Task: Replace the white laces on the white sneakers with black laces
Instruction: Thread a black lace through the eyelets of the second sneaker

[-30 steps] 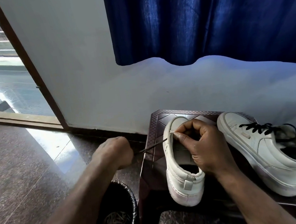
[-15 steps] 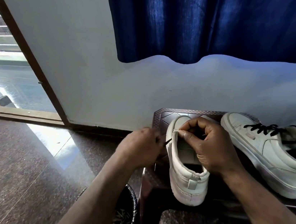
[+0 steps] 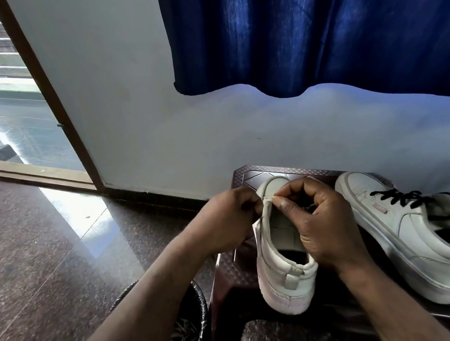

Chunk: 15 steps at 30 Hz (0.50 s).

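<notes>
Pinching the eyelet edge of the left sneaker (image 3: 280,274) on the stool (image 3: 231,269) with my right hand (image 3: 322,223), I should steady it; my left hand (image 3: 227,218) curls alongside, whatever it holds hidden.

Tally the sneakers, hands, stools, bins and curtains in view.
Sneakers: 2, held sneaker, laced sneaker
Hands: 2, left hand, right hand
Stool: 1
Bin: 1
Curtain: 1
Total: 7

On the speckled floor (image 3: 30,267) stands a low brown desk (image 3: 232,269), carrying a white sneaker (image 3: 284,285) and, just beside it, a black-laced white sneaker (image 3: 415,234).
</notes>
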Each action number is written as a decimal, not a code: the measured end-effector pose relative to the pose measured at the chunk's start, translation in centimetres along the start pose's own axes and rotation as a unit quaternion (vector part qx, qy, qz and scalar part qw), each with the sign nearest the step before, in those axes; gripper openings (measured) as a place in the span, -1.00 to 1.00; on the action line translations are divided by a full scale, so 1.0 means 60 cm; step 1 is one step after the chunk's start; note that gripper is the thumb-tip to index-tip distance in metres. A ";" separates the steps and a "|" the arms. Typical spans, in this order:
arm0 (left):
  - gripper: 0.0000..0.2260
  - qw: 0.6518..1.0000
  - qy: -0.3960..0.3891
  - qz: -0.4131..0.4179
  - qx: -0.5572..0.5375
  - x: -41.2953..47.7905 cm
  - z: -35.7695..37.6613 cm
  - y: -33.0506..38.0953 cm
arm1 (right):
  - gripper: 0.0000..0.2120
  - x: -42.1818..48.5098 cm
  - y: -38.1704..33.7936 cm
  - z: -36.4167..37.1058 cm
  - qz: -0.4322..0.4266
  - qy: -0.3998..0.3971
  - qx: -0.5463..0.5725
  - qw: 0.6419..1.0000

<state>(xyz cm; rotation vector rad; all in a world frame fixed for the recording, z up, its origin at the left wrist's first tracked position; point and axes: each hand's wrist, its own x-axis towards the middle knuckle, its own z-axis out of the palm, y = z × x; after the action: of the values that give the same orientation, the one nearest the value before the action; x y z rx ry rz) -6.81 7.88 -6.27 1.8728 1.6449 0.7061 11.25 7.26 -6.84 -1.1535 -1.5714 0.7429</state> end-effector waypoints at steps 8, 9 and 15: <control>-0.96 0.993 0.035 -0.025 0.108 -0.003 -0.026 -0.030 | -0.87 -0.001 -0.003 -0.001 -0.002 0.001 -0.011 1.000; -0.95 0.999 0.029 -0.007 0.027 -0.004 -0.026 -0.022 | -0.87 -0.001 -0.002 -0.001 -0.002 0.002 -0.013 1.000; -0.90 0.998 0.017 0.048 -0.032 -0.004 -0.004 0.004 | -0.89 -0.002 -0.003 -0.002 0.002 -0.002 -0.009 1.000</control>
<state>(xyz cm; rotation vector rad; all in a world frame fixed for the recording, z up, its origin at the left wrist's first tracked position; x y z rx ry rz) -6.85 7.62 -5.95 1.9147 1.5420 0.8246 11.31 7.07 -6.70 -1.1692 -1.5827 0.7342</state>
